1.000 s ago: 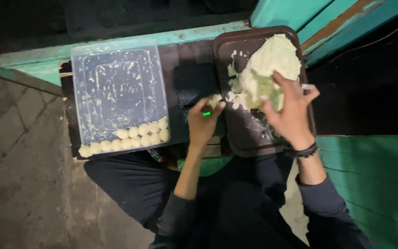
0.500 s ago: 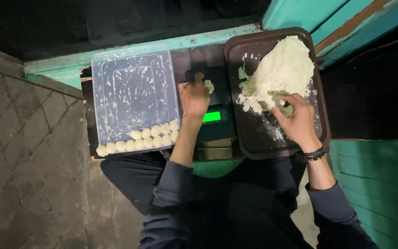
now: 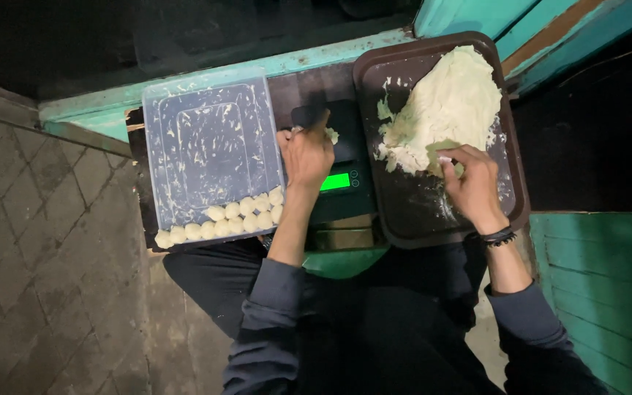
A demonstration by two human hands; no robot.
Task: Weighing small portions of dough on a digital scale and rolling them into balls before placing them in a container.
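The left hand (image 3: pixel 307 152) pinches a small dough piece (image 3: pixel 332 135) over the scale (image 3: pixel 339 157); right of the scale, the right hand (image 3: pixel 469 181) grips the dough mass (image 3: pixel 451 106) on the brown tray (image 3: pixel 411 212).

container (image 3: pixel 210 150) left – dough balls (image 3: pixel 221 219) inside | scale (image 3: pixel 338 164) centre | tray (image 3: pixel 433 212) right – dough mass (image 3: pixel 451 106) on it

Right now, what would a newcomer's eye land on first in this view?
Probably the big pale dough mass on the dark brown tray at right, with the right hand pinching its lower edge. Next, the glowing green display of the scale at centre, where the left hand sets a small dough piece.
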